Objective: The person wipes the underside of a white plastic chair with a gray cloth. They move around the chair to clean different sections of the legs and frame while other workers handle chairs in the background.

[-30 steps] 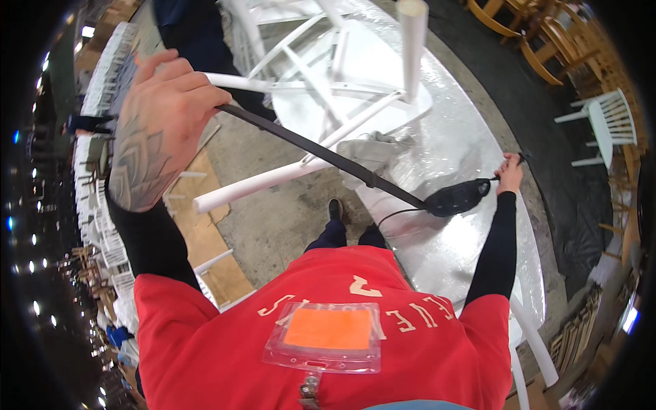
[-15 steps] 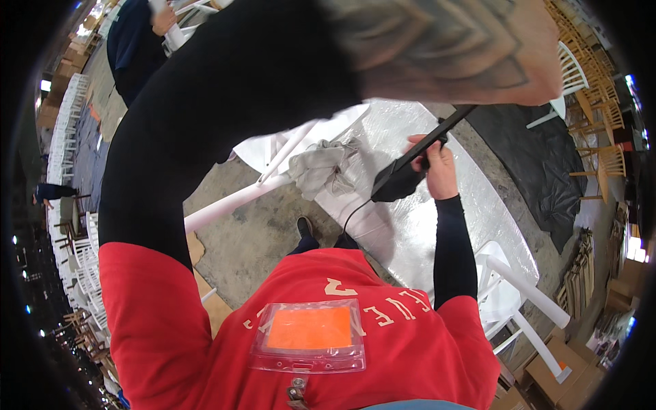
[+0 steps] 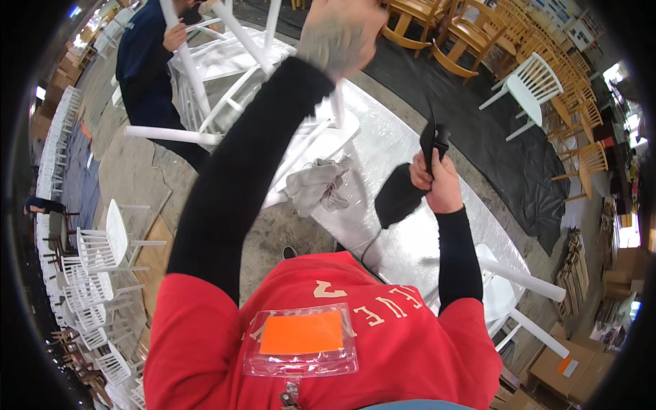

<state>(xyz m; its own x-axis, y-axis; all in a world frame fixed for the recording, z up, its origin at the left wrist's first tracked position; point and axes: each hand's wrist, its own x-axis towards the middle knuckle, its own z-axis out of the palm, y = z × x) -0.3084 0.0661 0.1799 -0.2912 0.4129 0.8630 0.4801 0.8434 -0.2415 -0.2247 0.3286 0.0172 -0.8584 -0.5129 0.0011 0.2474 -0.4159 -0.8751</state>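
Gripping black strap [image 3: 428,140] in right hand [image 3: 443,183] over film-wrapped counter [image 3: 492,236], beside black pouch [image 3: 398,198], and swinging left hand [image 3: 352,31], too blurred to tell grip, back toward upturned white chair [image 3: 192,72], leaving strap no longer straight.

Matt black pouch [image 3: 398,197], glossy silvery sheeting [image 3: 417,249], crumpled grey cloth [image 3: 314,186], smooth wooden chairs [image 3: 463,39].

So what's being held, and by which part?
The right hand holds the black pouch by its strap; the left hand is blurred, so I can't tell.
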